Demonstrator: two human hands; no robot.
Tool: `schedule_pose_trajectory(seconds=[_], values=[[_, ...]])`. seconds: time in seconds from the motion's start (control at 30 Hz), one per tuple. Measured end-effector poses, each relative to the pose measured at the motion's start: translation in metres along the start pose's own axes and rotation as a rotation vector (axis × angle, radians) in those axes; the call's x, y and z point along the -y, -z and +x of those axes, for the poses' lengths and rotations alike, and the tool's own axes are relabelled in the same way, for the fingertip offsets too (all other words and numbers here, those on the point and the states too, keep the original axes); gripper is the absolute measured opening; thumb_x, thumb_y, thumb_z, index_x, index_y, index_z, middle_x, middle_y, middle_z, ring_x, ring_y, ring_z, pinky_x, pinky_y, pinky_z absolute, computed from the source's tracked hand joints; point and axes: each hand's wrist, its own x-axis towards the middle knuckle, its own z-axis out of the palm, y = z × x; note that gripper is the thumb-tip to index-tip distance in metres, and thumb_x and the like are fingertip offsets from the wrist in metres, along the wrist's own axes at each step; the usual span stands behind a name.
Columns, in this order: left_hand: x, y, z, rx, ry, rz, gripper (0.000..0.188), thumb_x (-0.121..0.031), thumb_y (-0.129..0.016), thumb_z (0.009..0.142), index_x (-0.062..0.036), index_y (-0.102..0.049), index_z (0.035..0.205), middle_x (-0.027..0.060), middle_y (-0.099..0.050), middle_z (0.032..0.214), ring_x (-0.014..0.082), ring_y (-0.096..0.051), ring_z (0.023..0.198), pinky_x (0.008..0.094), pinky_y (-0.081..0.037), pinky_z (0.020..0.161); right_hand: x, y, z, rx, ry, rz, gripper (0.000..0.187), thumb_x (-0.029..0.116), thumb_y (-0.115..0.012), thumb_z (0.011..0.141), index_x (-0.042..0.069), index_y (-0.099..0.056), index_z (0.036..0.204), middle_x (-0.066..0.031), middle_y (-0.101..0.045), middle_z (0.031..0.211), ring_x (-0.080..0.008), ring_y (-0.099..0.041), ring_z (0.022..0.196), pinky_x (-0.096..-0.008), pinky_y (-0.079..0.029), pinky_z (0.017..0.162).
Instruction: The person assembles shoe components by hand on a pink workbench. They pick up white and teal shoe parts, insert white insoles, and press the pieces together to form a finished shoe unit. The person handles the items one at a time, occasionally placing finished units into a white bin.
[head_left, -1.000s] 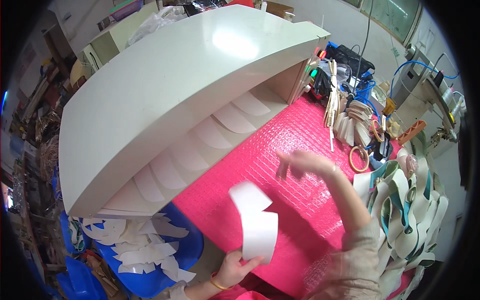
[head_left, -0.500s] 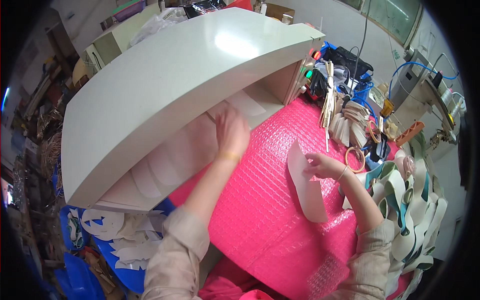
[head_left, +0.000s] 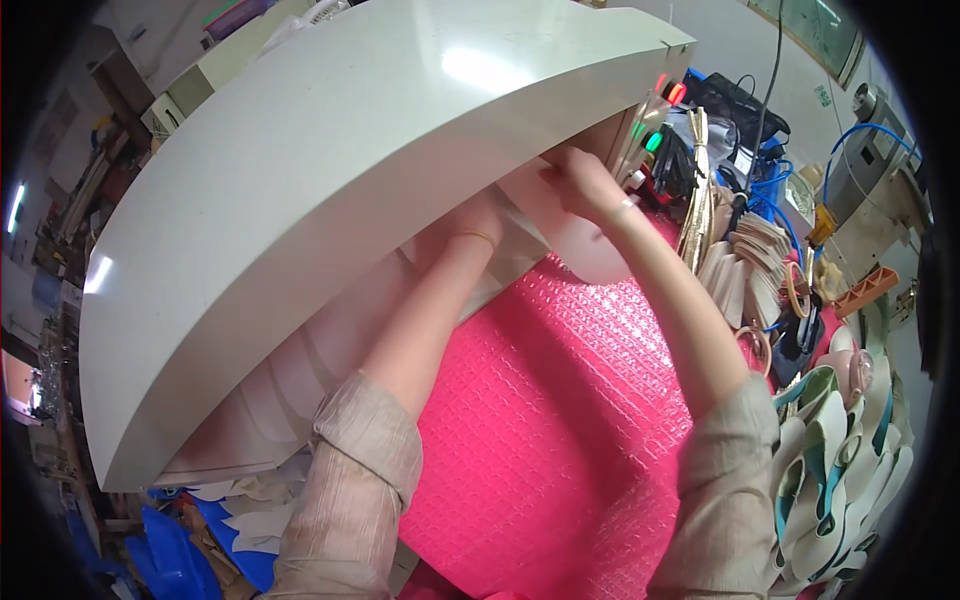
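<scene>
Right hand (head_left: pixel 578 180) has its grip pinched on the upper end of a pale insole-shaped piece (head_left: pixel 590 245), right at the mouth of the cream machine hood (head_left: pixel 330 180). Its long axis runs from the opening down toward the person, rounded end lying on the pink textured mat (head_left: pixel 560 400) that covers the table. Left hand (head_left: pixel 470 225) reaches under the hood onto a row of similar pale pieces (head_left: pixel 300 370); its fingers are hidden, so I cannot tell whether that grip is spread or closed.
</scene>
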Motion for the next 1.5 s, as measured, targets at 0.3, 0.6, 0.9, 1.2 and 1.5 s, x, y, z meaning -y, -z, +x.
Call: schedule_pose_trajectory(seconds=[0.3, 0.6, 0.9, 1.2, 1.5], values=[[-0.003, 0.013, -0.010, 0.050, -0.016, 0.170, 0.033, -0.011, -0.044, 0.081, 0.0017, -0.053, 0.110, 0.0249, -0.050, 0.115, 0.0383, -0.046, 0.111, 0.0453, -0.040, 0.091, 0.013, -0.070, 0.085, -0.376, 0.099, -0.042, 0.035, 0.024, -0.047, 0.082, 0.007, -0.057, 0.110, -0.0183, -0.056, 0.112, -0.0299, -0.057, 0.098, -0.0363, -0.045, 0.083], [0.002, 0.000, -0.005, -0.009, -0.046, -0.137, 0.042, -0.024, -0.041, 0.082, -0.0064, -0.053, 0.118, 0.0096, -0.037, 0.135, 0.0371, -0.031, 0.123, 0.0499, -0.024, 0.102, 0.010, -0.092, 0.109, -0.318, 0.022, -0.033, 0.033, 0.022, -0.047, 0.081, 0.007, -0.057, 0.108, -0.0171, -0.056, 0.111, -0.0291, -0.056, 0.100, -0.0367, -0.046, 0.083], [-0.014, 0.022, -0.005, 0.156, 0.006, -0.134, 0.042, -0.025, -0.040, 0.081, -0.0102, -0.056, 0.117, 0.0060, -0.045, 0.129, 0.0383, -0.034, 0.120, 0.0513, -0.022, 0.101, -0.001, -0.095, 0.092, -0.229, -0.059, -0.017, 0.031, 0.020, -0.047, 0.081, 0.007, -0.058, 0.107, -0.0160, -0.056, 0.111, -0.0283, -0.055, 0.101, -0.0371, -0.046, 0.082], [0.004, -0.017, 0.002, -0.116, -0.019, -0.200, 0.046, -0.013, -0.046, 0.077, -0.0157, -0.050, 0.122, 0.0165, -0.045, 0.124, 0.0381, -0.038, 0.117, 0.0491, -0.031, 0.097, -0.027, -0.088, 0.006, -0.327, 0.238, -0.394, 0.025, 0.006, -0.052, 0.069, 0.007, -0.061, 0.093, -0.0107, -0.053, 0.093, -0.0283, -0.054, 0.092, -0.0368, -0.047, 0.077], [0.010, 0.011, -0.004, -0.210, -0.061, -0.051, 0.054, -0.015, -0.061, 0.069, -0.0128, -0.048, 0.122, 0.0178, -0.049, 0.115, 0.0358, -0.047, 0.107, 0.0474, -0.041, 0.087, -0.004, -0.070, -0.061, -0.339, 0.362, -0.245, 0.024, 0.002, -0.052, 0.071, 0.005, -0.058, 0.094, -0.0126, -0.051, 0.094, -0.0283, -0.054, 0.086, -0.0372, -0.046, 0.073]])
